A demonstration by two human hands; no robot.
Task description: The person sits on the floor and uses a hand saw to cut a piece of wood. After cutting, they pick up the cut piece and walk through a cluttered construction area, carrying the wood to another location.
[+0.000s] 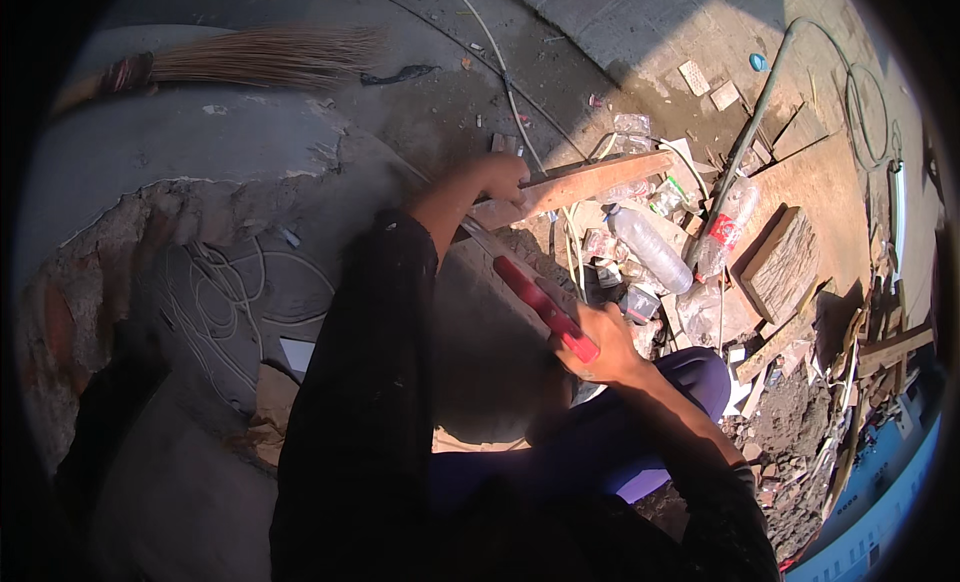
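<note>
My right hand (605, 344) is closed around the red handle (532, 295) of what looks like a handsaw. Its narrow metal blade (482, 237) slants up and left, reaching the near edge of a wooden plank (595, 179). Fingers curled, my left hand (497, 177) grips the plank near its left end. The plank extends to the right over scattered rubbish. Shadow and my left hand make it hard to see where blade and wood meet.
Plastic bottles (648, 247), wood offcuts and rubble lie right of my hands. A broken concrete edge (200, 177) stands at left, with a straw broom (260, 59) above it and coiled cable (232, 294) below. A dark pole (745, 142) slants across the right side.
</note>
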